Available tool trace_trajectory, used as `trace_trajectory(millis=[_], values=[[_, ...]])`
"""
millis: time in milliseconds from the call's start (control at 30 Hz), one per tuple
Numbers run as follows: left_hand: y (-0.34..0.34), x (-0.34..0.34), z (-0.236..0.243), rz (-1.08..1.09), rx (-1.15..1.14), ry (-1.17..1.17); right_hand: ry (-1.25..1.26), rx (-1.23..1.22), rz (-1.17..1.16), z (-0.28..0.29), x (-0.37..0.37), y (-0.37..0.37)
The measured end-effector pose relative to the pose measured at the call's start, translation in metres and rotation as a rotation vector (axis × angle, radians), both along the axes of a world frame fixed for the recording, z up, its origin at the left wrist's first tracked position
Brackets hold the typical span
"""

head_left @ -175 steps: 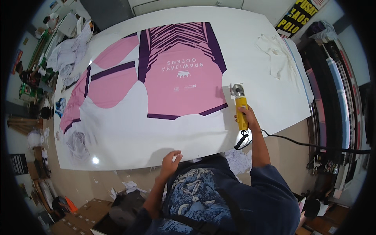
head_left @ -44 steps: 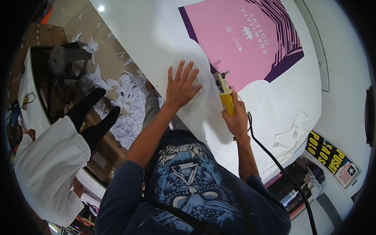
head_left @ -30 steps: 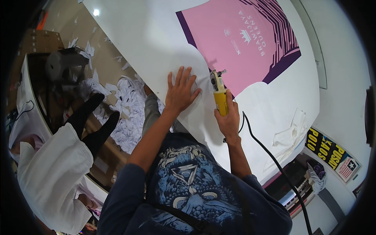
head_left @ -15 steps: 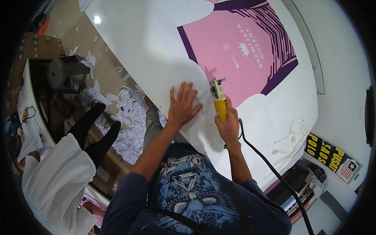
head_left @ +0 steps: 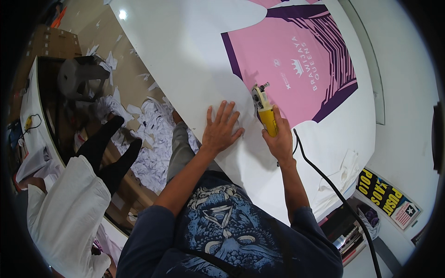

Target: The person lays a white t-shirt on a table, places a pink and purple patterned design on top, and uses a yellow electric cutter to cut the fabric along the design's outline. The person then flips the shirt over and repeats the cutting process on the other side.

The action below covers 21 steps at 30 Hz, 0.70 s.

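A pink fabric panel (head_left: 271, 51) with purple edges and white print lies flat on the white-topped table (head_left: 171, 51). My right hand (head_left: 281, 141) is wrapped round the yellow body of a hand-held electric fabric cutter (head_left: 267, 121). The cutter's metal head stands at the panel's curved near-left edge; its blade's contact with the cloth is too small to make out. My left hand (head_left: 221, 129) rests flat on the white surface left of the cutter, fingers spread, holding nothing. I cannot tell whether white cloth lies under it.
A black power cord (head_left: 324, 176) runs from the cutter toward the lower right. Crumpled white cloth (head_left: 345, 171) lies at the table's right side. White scraps (head_left: 155, 125) heap on the floor at left, near a grey stool (head_left: 81, 78). Another person in white shorts (head_left: 69, 217) is at lower left.
The cutter and my right hand have moved farther away along the panel's curved edge. My left hand stays flat in nearly the same spot. The whole view has shifted slightly.
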<state>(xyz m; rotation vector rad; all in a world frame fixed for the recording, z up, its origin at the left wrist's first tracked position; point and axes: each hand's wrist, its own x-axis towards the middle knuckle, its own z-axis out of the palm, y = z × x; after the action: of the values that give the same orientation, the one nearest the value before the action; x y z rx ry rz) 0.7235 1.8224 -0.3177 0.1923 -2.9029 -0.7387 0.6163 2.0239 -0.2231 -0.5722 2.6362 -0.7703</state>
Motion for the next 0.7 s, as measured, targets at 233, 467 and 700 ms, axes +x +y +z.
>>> trace_trajectory(millis=[233,467,700], values=[[0.000,-0.001,0.002,-0.005,-0.003,-0.017,0.030,-0.001,0.107,-0.006,-0.035,-0.006],[0.000,-0.003,0.001,-0.016,0.009,-0.058,0.021,0.028,0.180,-0.005,-0.064,-0.025],[-0.001,-0.003,0.002,-0.026,0.018,-0.085,0.009,-0.003,0.235,0.002,-0.084,-0.057]])
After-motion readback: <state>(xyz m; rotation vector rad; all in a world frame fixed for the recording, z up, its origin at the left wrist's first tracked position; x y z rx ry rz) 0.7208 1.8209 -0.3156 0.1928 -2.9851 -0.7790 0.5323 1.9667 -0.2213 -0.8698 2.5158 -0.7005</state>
